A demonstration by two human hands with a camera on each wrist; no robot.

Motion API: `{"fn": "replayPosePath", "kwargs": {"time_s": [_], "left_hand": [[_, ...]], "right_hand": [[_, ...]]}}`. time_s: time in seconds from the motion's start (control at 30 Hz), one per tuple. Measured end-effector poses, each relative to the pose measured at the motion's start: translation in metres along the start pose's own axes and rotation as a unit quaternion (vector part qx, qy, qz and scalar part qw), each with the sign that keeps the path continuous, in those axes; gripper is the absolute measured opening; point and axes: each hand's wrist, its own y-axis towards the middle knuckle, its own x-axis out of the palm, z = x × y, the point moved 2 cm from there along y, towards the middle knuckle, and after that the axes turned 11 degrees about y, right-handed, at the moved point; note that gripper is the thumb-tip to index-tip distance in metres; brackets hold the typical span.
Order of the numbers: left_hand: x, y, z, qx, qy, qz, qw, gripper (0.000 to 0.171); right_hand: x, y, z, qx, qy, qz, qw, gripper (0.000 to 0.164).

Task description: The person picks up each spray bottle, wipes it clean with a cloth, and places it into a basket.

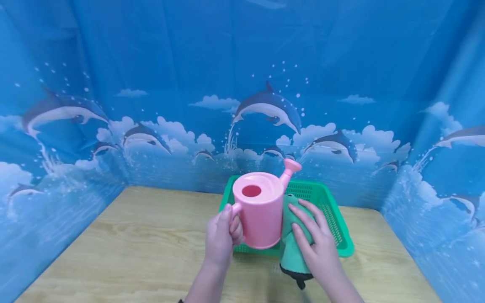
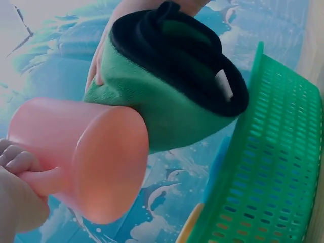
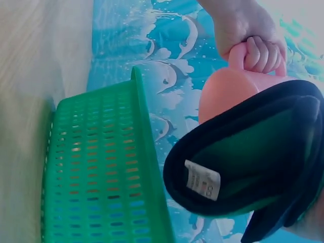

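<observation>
My left hand grips the handle of a pink watering can, which hangs upright above the green basket, its spout pointing to the right. My right hand holds a soft green hand puppet with a black-trimmed open end, a black loop and an eye near its top. The puppet lies close against the can's right side. In the right wrist view a white label shows inside the puppet's opening, and the left fingers curl round the can's handle. The right thumb is hidden in the head view.
A green slotted plastic basket stands on the wooden table behind and below both things. Something blue and something yellowish show at its rim in the left wrist view. A blue dolphin-print curtain encloses the table's back and sides.
</observation>
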Motion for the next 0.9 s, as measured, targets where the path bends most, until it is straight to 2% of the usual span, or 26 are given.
{"fn": "replayPosePath", "kwargs": {"time_s": [0.07, 0.17, 0.27, 0.37, 0.53, 0.63, 0.83, 0.9], "left_hand": [[0.0011, -0.0009, -0.0014, 0.019, 0.002, 0.007, 0.9998, 0.049], [0.0022, -0.0008, -0.0046, 0.074, -0.026, 0.009, 0.9968, 0.046], [0.0029, 0.0003, -0.0077, 0.132, -0.049, 0.012, 0.99, 0.045], [0.0033, 0.0017, -0.0096, 0.167, -0.051, 0.027, 0.9843, 0.044], [0.0044, 0.002, -0.0092, 0.203, -0.059, 0.037, 0.9767, 0.043], [0.0044, 0.0006, -0.0086, 0.198, -0.066, 0.027, 0.9775, 0.043], [0.0023, -0.0006, -0.0076, 0.127, -0.094, -0.001, 0.9874, 0.045], [0.0022, -0.0006, -0.007, 0.123, -0.095, -0.019, 0.9877, 0.045]], "right_hand": [[0.001, -0.0013, 0.002, 0.024, 0.001, -0.007, 1.0, 0.046], [0.0026, -0.003, 0.0035, 0.034, 0.006, -0.01, 0.999, 0.047], [0.0042, -0.0031, 0.0038, 0.013, 0.012, -0.004, 1.0, 0.05], [0.0054, -0.002, 0.0031, -0.011, 0.028, 0.001, 1.0, 0.053], [0.0057, -0.0012, 0.0011, -0.039, 0.049, 0.001, 0.998, 0.055], [0.0058, -0.0022, 0.0016, -0.045, 0.045, -0.002, 0.998, 0.053], [0.0037, -0.0031, 0.0039, -0.026, 0.039, -0.011, 0.999, 0.049], [0.0019, -0.0018, 0.0042, -0.037, 0.043, 0.0, 0.998, 0.048]]}}
